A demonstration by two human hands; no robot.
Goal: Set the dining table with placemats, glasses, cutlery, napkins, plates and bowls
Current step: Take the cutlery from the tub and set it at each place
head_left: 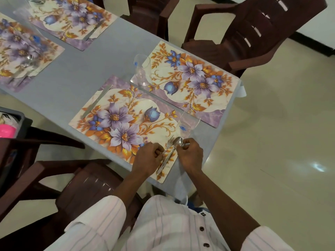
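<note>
Knife (pixel 96 102) lies along the far-left edge of the placemat (pixel 126 113). Left hand (pixel 147 156): fingers curled, apparently pinching the fork (pixel 170 143) handle. Spoon (pixel 178 141) touches the fork's right side at the placemat's right end. Right hand (pixel 190 154) pinches the spoon's neck.

Judgement: square both parallel, handles toward the near edge. Glass (pixel 188 122) stands just beyond, so keep hands low. Table (pixel 208 136) edge is near on the right, leaving little room.

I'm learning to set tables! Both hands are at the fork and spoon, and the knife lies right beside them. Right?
Not quite. The head view shows the knife at the mat's opposite end, away from them. The rest holds: the left hand and right hand are at the fork and spoon.
</note>
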